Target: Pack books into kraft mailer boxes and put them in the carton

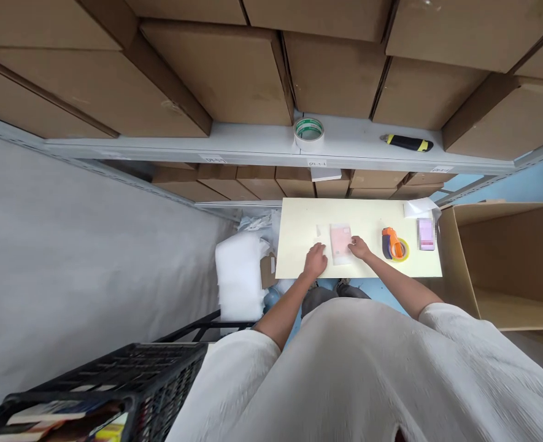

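Cream tbl (299, 224), 2 hands (316, 260) (359, 247) at pink pkt (340, 241), boxes (220, 77) on shelf (253, 136)

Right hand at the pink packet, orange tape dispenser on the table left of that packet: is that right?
Not quite: the head view shows the orange tape dispenser on the table right of the pink packet, not left.

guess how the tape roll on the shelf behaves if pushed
The tape roll lies flat, so would probably slide, not roll. Its hollow centre suggests lightness. Near the edge of the shelf, it might fall if pushed outward.
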The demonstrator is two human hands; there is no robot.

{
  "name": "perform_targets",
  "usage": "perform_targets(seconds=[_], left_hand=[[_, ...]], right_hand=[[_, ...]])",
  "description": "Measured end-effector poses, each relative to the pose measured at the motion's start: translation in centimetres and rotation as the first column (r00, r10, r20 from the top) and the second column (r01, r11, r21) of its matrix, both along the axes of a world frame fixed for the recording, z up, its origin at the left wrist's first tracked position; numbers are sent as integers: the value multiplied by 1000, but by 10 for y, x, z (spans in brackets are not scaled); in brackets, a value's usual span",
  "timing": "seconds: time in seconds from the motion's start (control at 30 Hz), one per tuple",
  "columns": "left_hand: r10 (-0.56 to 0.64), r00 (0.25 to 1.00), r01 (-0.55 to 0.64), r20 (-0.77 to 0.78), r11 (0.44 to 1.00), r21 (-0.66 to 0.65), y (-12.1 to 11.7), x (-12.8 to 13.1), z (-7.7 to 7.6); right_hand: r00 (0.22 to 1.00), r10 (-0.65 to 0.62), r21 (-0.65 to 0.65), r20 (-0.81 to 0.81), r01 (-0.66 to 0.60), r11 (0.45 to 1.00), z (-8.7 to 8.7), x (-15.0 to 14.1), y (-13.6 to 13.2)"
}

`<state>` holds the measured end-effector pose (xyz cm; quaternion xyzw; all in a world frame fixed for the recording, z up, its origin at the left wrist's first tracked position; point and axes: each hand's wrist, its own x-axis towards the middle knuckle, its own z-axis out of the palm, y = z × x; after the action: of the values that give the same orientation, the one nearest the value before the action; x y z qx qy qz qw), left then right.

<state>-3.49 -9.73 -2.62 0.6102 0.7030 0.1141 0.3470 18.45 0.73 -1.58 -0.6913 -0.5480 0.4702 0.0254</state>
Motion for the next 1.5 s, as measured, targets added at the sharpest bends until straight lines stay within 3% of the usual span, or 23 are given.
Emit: perform_targets(seconds=[0.07, 0.13, 0.37, 0.47, 0.6, 0.83, 0.97, 1.17, 1.27, 1.37, 1.5], left_hand=[[-95, 990, 93, 109, 995, 28, 8, 16, -4], [-115, 982, 114, 149, 993, 18, 16, 27, -8], [-13, 996, 31, 90, 979, -201, 40, 13, -22], [23, 990, 6, 140, 980, -199, 40, 5, -28], [156, 960, -102, 233, 968, -228, 37, -1, -35], [243, 894, -156, 375, 956, -247, 35, -13, -44], [288, 860, -198, 421, 949, -244, 33, -17, -47], [312, 839, -210, 446, 942, -263, 34, -22, -43], [315, 825, -199, 470, 939, -280, 38, -27, -39], [328, 808, -208, 489, 936, -283, 41, -32, -35], [358, 810, -255, 465, 928, -270, 42, -44, -31]], right_hand=[[998, -63, -41, 23, 64, 997, -8, -1, -6], [994, -99, -51, 40, 101, 994, -13, -2, -8], [982, -177, -58, 61, 181, 982, -20, -4, -8], [974, -219, -88, 65, 224, 971, -20, -4, -8], [970, -229, -113, 88, 238, 965, -21, -6, -6], [909, -158, -84, 385, 205, 975, -30, -31, -7], [880, -215, -64, 424, 266, 962, -24, -42, -5], [931, -165, -52, 326, 191, 980, 0, -46, -14], [954, -146, 34, 260, 142, 989, 13, -53, -22], [989, -97, 105, 111, 86, 991, 23, -67, -29], [993, -69, 62, -99, 75, 995, 26, -84, -33]])
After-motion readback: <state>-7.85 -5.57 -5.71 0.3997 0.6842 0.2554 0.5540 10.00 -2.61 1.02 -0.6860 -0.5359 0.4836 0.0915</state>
